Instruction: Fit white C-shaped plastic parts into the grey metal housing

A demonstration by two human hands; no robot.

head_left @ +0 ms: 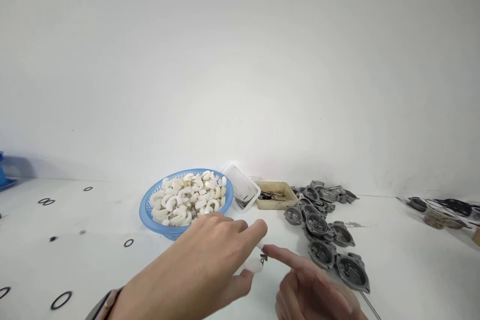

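White worktop (pixel 393 260) runs from the near edge back to a plain white wall, and both bare hands work just above its near middle. From the near edge the left hand (pixel 202 270) reaches in, a watch strap at its wrist, with thumb and forefinger pinched onto a small white curved plastic piece (pixel 254 264), the other fingers curled loosely. Beside it the right hand (pixel 311 292) comes up from the near edge with its forefinger stretched out, the tip touching a tiny dark metal part (pixel 263 256) at the end of the white piece; whether that hand actually grips the part cannot be told, as the thumb is hidden. Black rubber O-rings (pixel 61 300) lie scattered over the left half of the worktop, some near the front edge and others farther back. To the right of the hands a loose heap of grey cast metal bowls (pixel 326 240) stretches from close by the right hand back toward the wall. Behind the left hand stands a blue plastic basket (pixel 147 210) heaped with white curved pieces like the one held. Just right of it a clear plastic tub (pixel 243 191) leans tilted, touching a shallow beige tray (pixel 277 204) that holds small dark parts. Far right, near the worktop's back edge, more dark parts (pixel 442 209) lie in a blurred cluster.
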